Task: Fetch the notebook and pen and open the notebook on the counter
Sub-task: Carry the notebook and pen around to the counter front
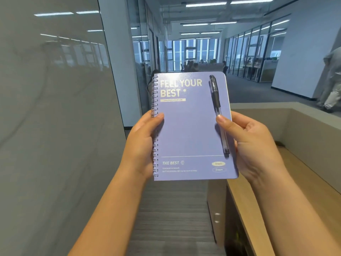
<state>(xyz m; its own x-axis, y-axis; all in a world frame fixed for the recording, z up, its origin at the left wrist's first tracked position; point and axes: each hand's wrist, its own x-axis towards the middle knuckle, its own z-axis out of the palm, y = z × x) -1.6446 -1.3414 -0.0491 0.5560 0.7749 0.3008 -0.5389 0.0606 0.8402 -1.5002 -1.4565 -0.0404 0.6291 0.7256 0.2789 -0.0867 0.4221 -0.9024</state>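
Note:
A closed purple spiral notebook [188, 133] with pale lettering on its cover is held up in front of me, spiral side to the left. My left hand [142, 145] grips its spiral edge, thumb on the cover. My right hand [252, 143] grips the right edge, and its thumb pins a clear pen with a black grip [217, 108] flat against the cover. The pen lies lengthwise near the right edge. A wooden counter [302, 193] with a grey raised wall runs along the lower right, below and beside the notebook.
A glossy grey wall [51, 126] fills the left side. A carpeted corridor [173, 215] leads ahead to an open office with seated people. A person [332, 80] walks at the far right. A drawer unit [217, 215] stands under the counter.

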